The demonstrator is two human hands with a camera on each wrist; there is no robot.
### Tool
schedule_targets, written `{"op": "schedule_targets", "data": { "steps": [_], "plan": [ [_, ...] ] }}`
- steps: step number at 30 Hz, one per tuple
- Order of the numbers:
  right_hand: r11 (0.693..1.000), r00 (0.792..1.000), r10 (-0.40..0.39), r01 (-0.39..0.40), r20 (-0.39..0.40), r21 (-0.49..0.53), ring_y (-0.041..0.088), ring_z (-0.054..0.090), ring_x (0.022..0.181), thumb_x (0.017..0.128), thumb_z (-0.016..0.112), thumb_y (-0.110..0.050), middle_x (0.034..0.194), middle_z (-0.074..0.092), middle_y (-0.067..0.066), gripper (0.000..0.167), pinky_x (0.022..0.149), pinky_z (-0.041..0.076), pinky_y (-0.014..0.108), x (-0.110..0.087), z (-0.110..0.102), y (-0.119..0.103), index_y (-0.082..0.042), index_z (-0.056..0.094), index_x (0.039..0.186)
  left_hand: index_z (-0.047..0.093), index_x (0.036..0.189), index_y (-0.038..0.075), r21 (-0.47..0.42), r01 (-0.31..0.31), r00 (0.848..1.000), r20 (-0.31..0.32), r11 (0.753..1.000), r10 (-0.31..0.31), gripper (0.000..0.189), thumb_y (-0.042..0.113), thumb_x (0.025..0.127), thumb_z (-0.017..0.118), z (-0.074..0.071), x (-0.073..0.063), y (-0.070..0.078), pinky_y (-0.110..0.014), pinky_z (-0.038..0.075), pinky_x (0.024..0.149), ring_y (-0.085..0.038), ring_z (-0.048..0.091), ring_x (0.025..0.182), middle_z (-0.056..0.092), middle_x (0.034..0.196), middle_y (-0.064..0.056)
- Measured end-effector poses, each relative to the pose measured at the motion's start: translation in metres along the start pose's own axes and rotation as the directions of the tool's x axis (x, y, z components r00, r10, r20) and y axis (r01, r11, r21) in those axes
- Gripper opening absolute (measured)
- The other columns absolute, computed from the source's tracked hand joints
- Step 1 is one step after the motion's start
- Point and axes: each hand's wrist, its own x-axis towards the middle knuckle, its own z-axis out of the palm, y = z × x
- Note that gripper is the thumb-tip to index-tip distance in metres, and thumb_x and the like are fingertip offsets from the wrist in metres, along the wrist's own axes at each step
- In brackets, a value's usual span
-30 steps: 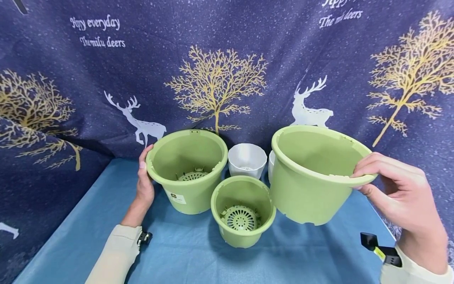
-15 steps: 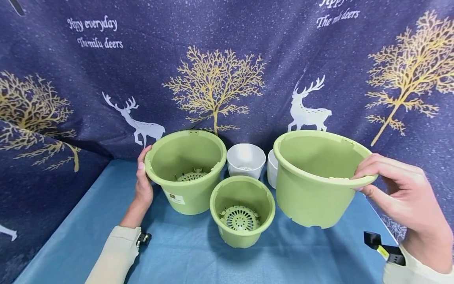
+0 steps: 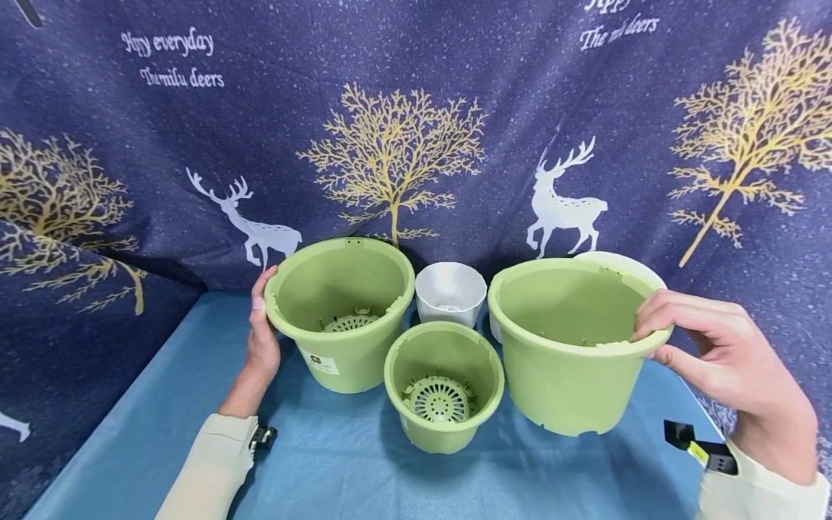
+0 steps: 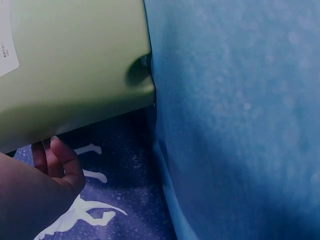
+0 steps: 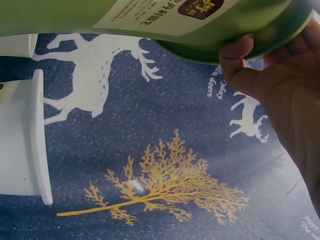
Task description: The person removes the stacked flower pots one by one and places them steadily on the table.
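Observation:
My right hand (image 3: 715,354) pinches the rim of a large green flowerpot (image 3: 572,390), thumb outside and fingers over the edge. In the right wrist view its label (image 5: 165,15) shows on the wall. Against the outer left side of another large green flowerpot (image 3: 351,361) rests my left hand (image 3: 263,336), its fingers near the rim. The left wrist view has those fingers (image 4: 62,160) loosely bent beside the pot's wall. Between the two pots, a smaller green flowerpot (image 3: 445,433) with a slotted bottom stands nearer the front.
A small white faceted pot (image 3: 451,289) stands behind the green ones. A larger white pot (image 5: 20,140) is mostly hidden behind the right green pot in the head view. Blue cloth (image 3: 312,462) covers the table, and a dark blue curtain (image 3: 416,43) hangs at the back.
The right hand has lowered the large green flowerpot and shifted it slightly left, uncovering a white rim behind it. The left hand and the other pots have stayed in place.

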Motion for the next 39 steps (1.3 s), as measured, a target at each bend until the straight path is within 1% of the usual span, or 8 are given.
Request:
{"op": "schedule_targets", "data": {
  "steps": [4,9,12,17,25,31,36,39],
  "plan": [
    [1.000,1.000,0.019,-0.019,0.020,-0.009,0.019,0.062,0.103,0.096,0.074,0.004,0.099,0.071,0.012,0.011,0.098,0.047,0.020,-0.002,-0.002,0.002,0.013,0.069,0.095,0.039,0.161,0.005,0.005,0.001,1.000,-0.004,1.000,-0.001,0.066,0.049,0.113,0.035,0.000,0.000,0.000,-0.025,0.036,0.115,-0.022,0.050,0.138,0.051,0.158,-0.012],
    [1.000,0.998,0.024,-0.024,0.063,0.002,0.019,0.062,0.102,0.095,0.073,0.007,0.098,0.071,0.013,0.005,0.097,0.046,0.021,-0.007,-0.006,0.012,0.009,0.071,0.098,0.038,0.162,0.005,0.011,0.003,1.000,0.002,1.000,-0.003,0.066,0.049,0.113,0.035,0.000,0.000,0.001,-0.025,0.036,0.115,-0.022,0.050,0.138,0.050,0.158,-0.012],
    [1.000,0.995,0.021,-0.023,0.097,0.016,0.020,0.061,0.102,0.093,0.074,0.009,0.098,0.070,0.013,0.007,0.097,0.045,0.023,-0.011,-0.009,0.018,0.008,0.072,0.100,0.038,0.162,0.004,0.010,0.000,1.000,0.008,1.000,0.000,0.066,0.048,0.113,0.034,0.000,0.000,0.000,-0.026,0.036,0.115,-0.022,0.049,0.139,0.050,0.158,-0.013],
    [0.999,0.989,0.048,-0.050,0.141,0.010,0.019,0.060,0.101,0.091,0.077,0.009,0.101,0.070,0.010,0.013,0.096,0.045,0.023,-0.017,-0.013,0.024,0.006,0.072,0.102,0.038,0.162,0.004,0.014,-0.006,1.000,0.013,1.000,0.006,0.065,0.047,0.114,0.033,0.000,0.000,0.001,-0.026,0.035,0.116,-0.023,0.048,0.140,0.048,0.159,-0.013],
    [0.996,0.982,0.086,-0.083,0.170,-0.027,0.015,0.060,0.098,0.087,0.079,0.011,0.102,0.070,0.008,0.021,0.092,0.046,0.022,-0.021,-0.015,0.028,0.001,0.073,0.104,0.039,0.161,0.006,0.016,0.000,1.000,-0.004,1.000,0.000,0.063,0.046,0.114,0.032,0.001,0.000,0.001,-0.026,0.034,0.117,-0.022,0.047,0.141,0.048,0.160,-0.012],
    [0.998,0.981,0.068,-0.067,0.183,-0.010,0.016,0.061,0.098,0.086,0.079,0.012,0.101,0.070,0.008,0.020,0.093,0.046,0.022,-0.021,-0.015,0.031,0.001,0.072,0.102,0.039,0.162,0.006,0.019,0.005,1.000,-0.003,1.000,-0.005,0.063,0.046,0.114,0.032,0.001,0.001,0.002,-0.026,0.034,0.117,-0.022,0.046,0.142,0.048,0.160,-0.011],
    [0.998,0.978,0.039,-0.050,0.207,0.046,0.018,0.061,0.097,0.086,0.077,0.013,0.100,0.070,0.009,0.020,0.092,0.046,0.024,-0.019,-0.015,0.035,0.002,0.072,0.102,0.038,0.162,0.005,0.026,0.002,1.000,0.000,1.000,-0.002,0.064,0.046,0.114,0.032,0.001,0.001,0.002,-0.025,0.033,0.117,-0.021,0.046,0.142,0.048,0.160,-0.010],
    [0.995,0.973,0.025,-0.047,0.231,0.091,0.020,0.061,0.097,0.083,0.077,0.017,0.100,0.070,0.010,0.024,0.091,0.047,0.025,-0.020,-0.015,0.038,0.002,0.073,0.102,0.038,0.162,0.004,0.026,0.000,1.000,0.002,1.000,0.000,0.064,0.047,0.114,0.032,0.001,0.001,0.002,-0.025,0.034,0.117,-0.021,0.047,0.141,0.048,0.160,-0.011]
  ]
}}
